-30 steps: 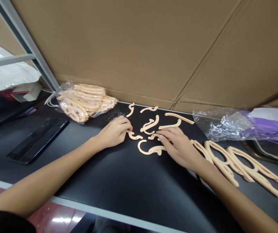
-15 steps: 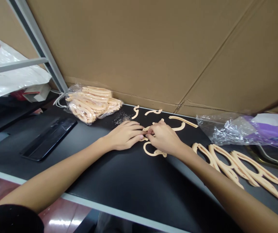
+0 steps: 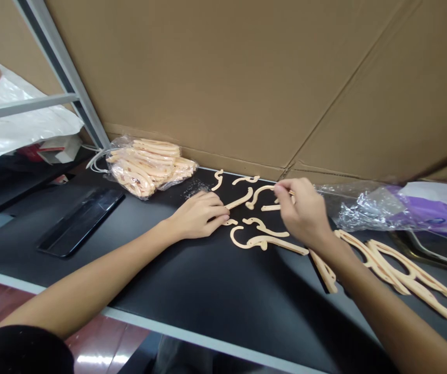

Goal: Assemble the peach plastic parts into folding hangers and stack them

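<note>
Several thin tan wooden cut-out pieces lie scattered on the black table [image 3: 192, 291]. My left hand [image 3: 198, 214] rests on the table with its fingers drawn together, pinching the near end of a curved wooden strip [image 3: 241, 199]. My right hand [image 3: 303, 210] hovers above the pieces and pinches one end of another curved wooden piece [image 3: 260, 191]. Just in front of both hands lie a hook-shaped piece [image 3: 247, 242] and a small wavy piece [image 3: 264, 226].
A clear bag of wooden pieces [image 3: 147, 166] sits at the back left beside a black flat device [image 3: 81, 221]. Assembled long wooden shapes [image 3: 395, 270] lie to the right, under my forearm. Crumpled plastic with purple packaging [image 3: 403, 210] and a cardboard wall [image 3: 247, 78] stand behind.
My right hand has lifted away from my left hand toward the back right, taking hold of a curved piece. The left hand stayed on the table, holding a strip.
</note>
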Action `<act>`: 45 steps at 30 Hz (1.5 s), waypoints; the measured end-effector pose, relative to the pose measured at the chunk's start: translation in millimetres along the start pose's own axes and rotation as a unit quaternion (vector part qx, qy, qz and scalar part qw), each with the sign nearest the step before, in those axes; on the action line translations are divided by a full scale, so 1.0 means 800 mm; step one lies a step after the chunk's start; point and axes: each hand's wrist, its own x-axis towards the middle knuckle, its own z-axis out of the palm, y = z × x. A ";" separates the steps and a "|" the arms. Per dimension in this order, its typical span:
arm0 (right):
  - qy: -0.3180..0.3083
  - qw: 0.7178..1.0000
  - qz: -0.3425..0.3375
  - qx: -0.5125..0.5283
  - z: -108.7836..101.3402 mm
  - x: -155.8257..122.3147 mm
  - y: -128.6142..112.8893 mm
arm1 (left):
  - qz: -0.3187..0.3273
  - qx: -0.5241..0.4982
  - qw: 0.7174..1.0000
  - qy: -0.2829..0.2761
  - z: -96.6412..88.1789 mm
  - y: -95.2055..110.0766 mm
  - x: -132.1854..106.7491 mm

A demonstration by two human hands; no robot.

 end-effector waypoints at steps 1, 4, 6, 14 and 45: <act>0.028 0.998 0.042 0.029 -0.007 -0.002 0.002 | 0.001 0.003 1.000 -0.002 0.000 0.000 0.000; 0.055 0.986 0.132 0.090 -0.025 -0.018 0.004 | -0.011 -0.002 1.000 0.005 -0.002 0.002 0.000; 0.051 0.980 0.159 0.109 -0.033 -0.033 0.003 | -0.015 -0.011 1.000 0.012 -0.003 0.002 0.000; 0.022 0.966 0.203 0.158 -0.034 -0.070 0.002 | -0.013 -0.062 0.993 0.099 -0.004 -0.004 -0.001; -0.221 0.974 -0.054 0.003 -0.027 -0.078 0.011 | -0.306 -0.554 0.770 0.080 0.005 0.063 0.012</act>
